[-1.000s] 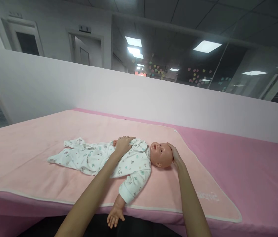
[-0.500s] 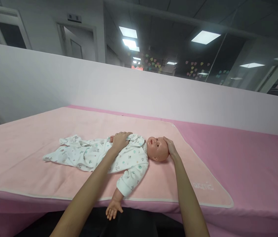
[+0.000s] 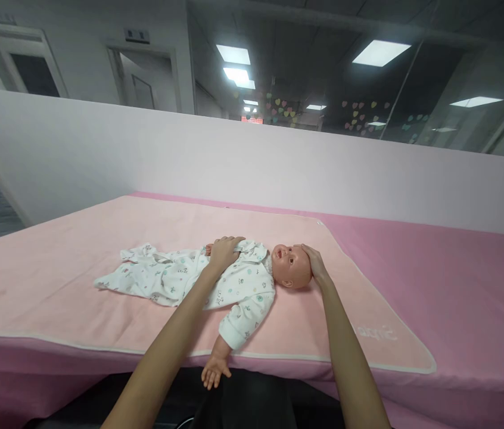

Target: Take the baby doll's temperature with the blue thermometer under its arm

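Observation:
A baby doll [image 3: 245, 280] in a white printed outfit lies on its back on a peach mat [image 3: 100, 229], its head to the right. My left hand [image 3: 225, 253] rests on the doll's chest, fingers laid across it beside the doll's far hand. Against the top of the bald doll head [image 3: 294, 266] lies my right hand [image 3: 317, 265], its fingers extended over the forehead. The doll's near arm [image 3: 217, 363] hangs past the front edge of the mat. Parts of my fingertips are hidden from view.
The mat lies on a pink-covered table [image 3: 470, 286]. A low white partition [image 3: 256, 161] runs along its back, with glass above bearing heart stickers. Dark clothing [image 3: 256, 399] shows below the table's front edge.
The camera view has shifted a little, so the doll and both hands appear slightly farther right. My hands keep the same places on the doll's chest and head.

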{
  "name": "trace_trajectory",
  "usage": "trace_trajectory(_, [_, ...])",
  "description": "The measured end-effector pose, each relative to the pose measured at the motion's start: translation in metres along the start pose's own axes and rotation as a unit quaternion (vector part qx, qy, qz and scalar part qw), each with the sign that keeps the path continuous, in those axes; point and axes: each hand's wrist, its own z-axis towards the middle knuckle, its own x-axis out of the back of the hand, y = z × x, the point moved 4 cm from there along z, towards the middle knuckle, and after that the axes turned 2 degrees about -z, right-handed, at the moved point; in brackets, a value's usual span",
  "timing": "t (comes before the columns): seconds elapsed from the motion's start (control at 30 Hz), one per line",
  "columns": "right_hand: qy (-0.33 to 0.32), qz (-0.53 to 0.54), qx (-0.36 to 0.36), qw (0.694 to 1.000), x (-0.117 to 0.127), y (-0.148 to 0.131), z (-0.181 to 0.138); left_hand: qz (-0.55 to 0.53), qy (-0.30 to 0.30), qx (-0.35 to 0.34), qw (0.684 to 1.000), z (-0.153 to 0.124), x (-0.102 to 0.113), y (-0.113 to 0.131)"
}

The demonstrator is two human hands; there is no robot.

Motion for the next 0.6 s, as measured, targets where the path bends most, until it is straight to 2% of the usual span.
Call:
trace_trajectory(0.27, [-0.019, -0.001, 0.013, 1.000, 0.000, -0.001, 0.000, -0.035, 0.007, -0.003, 0.999, -0.002, 0.002, 0.001])
trace_trajectory(0.47, [-0.021, 0.011, 0.002, 1.000, -0.002, -0.003, -0.004, -0.131, 0.028, 0.052, 0.990, -0.003, 0.007, -0.009])
trace_trajectory(0.53, [-0.032, 0.022, -0.005, 0.999, -0.003, -0.005, -0.005, -0.151, 0.036, 0.025, 0.988, -0.004, 0.012, -0.002])
trace_trajectory(0.6, [-0.036, 0.023, -0.001, 0.999, -0.004, -0.006, -0.007, -0.172, 0.019, -0.036, 0.984, -0.006, 0.016, 0.014])
